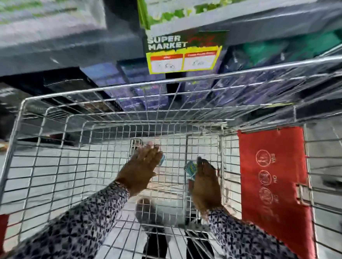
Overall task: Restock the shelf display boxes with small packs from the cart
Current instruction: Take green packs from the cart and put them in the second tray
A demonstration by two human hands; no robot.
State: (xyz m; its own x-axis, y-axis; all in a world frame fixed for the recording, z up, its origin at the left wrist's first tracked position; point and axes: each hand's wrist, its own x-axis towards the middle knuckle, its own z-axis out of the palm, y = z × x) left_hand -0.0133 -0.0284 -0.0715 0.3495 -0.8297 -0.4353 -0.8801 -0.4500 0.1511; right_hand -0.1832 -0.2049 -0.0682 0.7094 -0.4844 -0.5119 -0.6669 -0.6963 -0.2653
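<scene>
Wire cart, each hand inside around a small pack.

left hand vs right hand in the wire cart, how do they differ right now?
The left hand is spread fairly flat, fingers pointing away, and only a sliver of a small blue pack peeks past its fingertips. The right hand is curled, pinching a small blue-green pack that shows more clearly. The left hand also reaches further forward than the right. Both are deep inside the silver wire cart, backs facing the camera, in patterned sleeves.
</scene>
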